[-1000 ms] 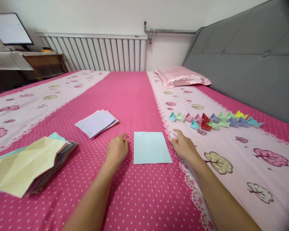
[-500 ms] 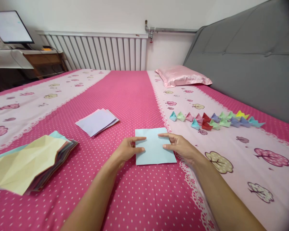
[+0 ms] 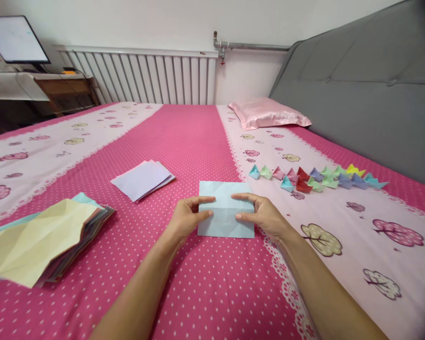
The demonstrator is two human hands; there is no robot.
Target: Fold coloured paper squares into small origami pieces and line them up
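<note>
left hand (image 3: 186, 216) — index finger and thumb parted, tips on light-blue paper sheet (image 3: 225, 225); | right hand (image 3: 268, 216) — likewise spread, at opposite edge; | sheet between hands, over polka-dot bedspread (image 3: 198, 293); | leftward: lilac-topped paper stack (image 3: 141, 179); yellow-topped paper pile (image 3: 44, 238) nearer; | rightward: folded paper boats (image 3: 303, 186); | beyond: pink pillow (image 3: 269, 112)

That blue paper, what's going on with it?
A person has the left hand and right hand at opposite sides of the blue paper, fingers and thumbs over it. It is spread open, with faint creases. Off to the left on the bed are two paper stacks, one topped with purple, one with yellow. To the right sit small folded boats in many colors.
</note>
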